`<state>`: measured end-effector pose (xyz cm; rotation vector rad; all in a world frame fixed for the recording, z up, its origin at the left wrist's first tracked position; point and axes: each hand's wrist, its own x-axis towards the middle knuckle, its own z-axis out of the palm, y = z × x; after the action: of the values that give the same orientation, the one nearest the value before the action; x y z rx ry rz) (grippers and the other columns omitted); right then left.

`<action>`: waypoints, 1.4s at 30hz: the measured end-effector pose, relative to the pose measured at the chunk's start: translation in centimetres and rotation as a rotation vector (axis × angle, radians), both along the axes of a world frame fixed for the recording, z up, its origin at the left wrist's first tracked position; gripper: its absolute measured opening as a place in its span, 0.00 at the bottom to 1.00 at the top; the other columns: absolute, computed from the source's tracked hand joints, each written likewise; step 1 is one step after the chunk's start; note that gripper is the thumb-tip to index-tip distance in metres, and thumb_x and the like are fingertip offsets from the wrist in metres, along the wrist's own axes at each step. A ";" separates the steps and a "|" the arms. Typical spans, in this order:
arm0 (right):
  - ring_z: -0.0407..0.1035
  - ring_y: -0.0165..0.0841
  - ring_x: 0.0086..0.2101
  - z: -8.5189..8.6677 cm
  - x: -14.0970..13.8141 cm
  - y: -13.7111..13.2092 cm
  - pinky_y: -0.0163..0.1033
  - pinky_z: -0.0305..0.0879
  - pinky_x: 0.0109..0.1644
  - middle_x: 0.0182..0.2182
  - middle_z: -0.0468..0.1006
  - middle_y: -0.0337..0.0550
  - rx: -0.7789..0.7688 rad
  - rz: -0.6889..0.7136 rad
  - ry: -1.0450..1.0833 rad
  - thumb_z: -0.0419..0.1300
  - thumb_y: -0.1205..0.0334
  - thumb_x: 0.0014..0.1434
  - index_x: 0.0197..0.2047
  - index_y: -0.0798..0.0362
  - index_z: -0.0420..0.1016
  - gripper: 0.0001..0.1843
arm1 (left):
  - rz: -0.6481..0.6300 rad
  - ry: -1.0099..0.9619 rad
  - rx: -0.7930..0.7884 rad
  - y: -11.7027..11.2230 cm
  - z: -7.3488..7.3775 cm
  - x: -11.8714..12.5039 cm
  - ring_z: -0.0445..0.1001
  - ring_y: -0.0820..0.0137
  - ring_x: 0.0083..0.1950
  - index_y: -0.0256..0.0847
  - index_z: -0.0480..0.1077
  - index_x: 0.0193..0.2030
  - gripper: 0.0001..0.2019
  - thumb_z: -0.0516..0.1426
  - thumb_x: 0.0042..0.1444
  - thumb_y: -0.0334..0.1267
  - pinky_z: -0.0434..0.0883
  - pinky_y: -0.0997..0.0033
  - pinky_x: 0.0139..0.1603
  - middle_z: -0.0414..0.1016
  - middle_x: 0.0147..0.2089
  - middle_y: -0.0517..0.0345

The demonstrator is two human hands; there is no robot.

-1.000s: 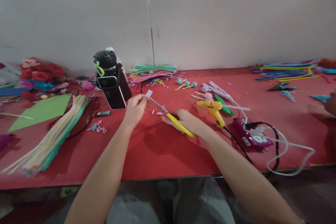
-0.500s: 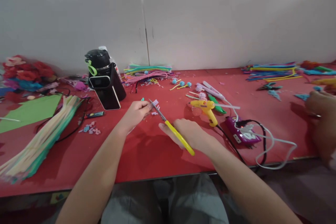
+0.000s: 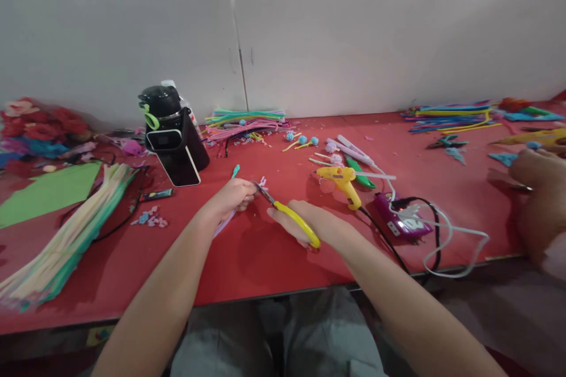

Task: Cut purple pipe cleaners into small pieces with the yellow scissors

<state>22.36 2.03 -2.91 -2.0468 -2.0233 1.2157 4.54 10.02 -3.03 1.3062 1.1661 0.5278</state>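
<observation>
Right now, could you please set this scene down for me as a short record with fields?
Left hand: fingers closed, apparently around a lilac strip
Right hand: holds yellow-handled scissors, their tips at the left hand's fingers
Right of the hands: yellow glue gun; purple power block
Left of the hands: bundle of pale and green stems; green sheet
Far right: co-worker's hand
Surface: red tabletop
Blade gap: cannot be told
</observation>
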 end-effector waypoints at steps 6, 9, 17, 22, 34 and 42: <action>0.68 0.36 0.13 -0.7 -0.3 0.4 0.38 0.65 0.24 0.09 0.68 0.46 0.009 -0.023 -0.038 0.44 0.27 0.63 0.20 0.54 0.74 0.42 | -0.016 -0.007 -0.029 0.1 0.1 -0.1 0.44 0.81 0.17 0.39 0.57 0.22 0.13 0.53 0.56 0.26 0.41 0.74 0.22 0.49 0.18 0.68; 0.70 0.38 0.15 -0.9 -0.4 0.6 0.39 0.67 0.26 0.11 0.70 0.48 -0.010 -0.017 -0.072 0.42 0.28 0.65 0.22 0.55 0.76 0.43 | -0.024 -0.011 -0.047 0.2 0.1 -0.3 0.44 0.82 0.17 0.40 0.56 0.21 0.14 0.52 0.56 0.26 0.41 0.74 0.22 0.49 0.17 0.68; 0.70 0.37 0.16 -0.5 -0.5 -0.1 0.39 0.64 0.24 0.12 0.70 0.50 0.014 0.010 -0.079 0.38 0.29 0.66 0.20 0.54 0.74 0.44 | -0.052 -0.030 -0.078 0.5 -0.4 -0.8 0.43 0.82 0.17 0.40 0.56 0.22 0.14 0.53 0.57 0.30 0.41 0.73 0.21 0.49 0.18 0.68; 0.66 0.34 0.16 -1.0 -0.5 -0.9 0.37 0.56 0.23 0.11 0.67 0.44 0.197 -0.060 0.013 0.47 0.30 0.65 0.21 0.51 0.69 0.36 | -0.061 -0.037 -0.061 0.6 -0.6 -1.1 0.43 0.81 0.18 0.39 0.59 0.23 0.13 0.55 0.57 0.33 0.41 0.73 0.22 0.50 0.19 0.68; 0.65 0.27 0.20 1.3 1.7 4.1 0.35 0.63 0.30 0.15 0.69 0.39 0.356 -0.115 0.545 0.57 0.40 0.63 0.17 0.52 0.64 0.31 | -0.120 -0.012 0.157 -0.1 0.5 -1.7 0.52 0.78 0.21 0.36 0.70 0.30 0.12 0.56 0.62 0.40 0.48 0.73 0.25 0.59 0.22 0.64; 0.60 0.26 0.22 -2.3 -1.9 6.1 0.33 0.55 0.26 0.19 0.67 0.30 0.431 -0.171 0.813 0.69 0.45 0.51 0.29 0.50 0.60 0.24 | -0.188 -0.032 0.181 -0.6 0.8 -1.3 0.57 0.76 0.24 0.38 0.67 0.37 0.08 0.58 0.59 0.40 0.52 0.72 0.27 0.62 0.25 0.65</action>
<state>20.46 8.15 -5.22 -1.2077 -1.5008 1.1691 3.20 9.40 -2.24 1.5402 0.9744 0.5234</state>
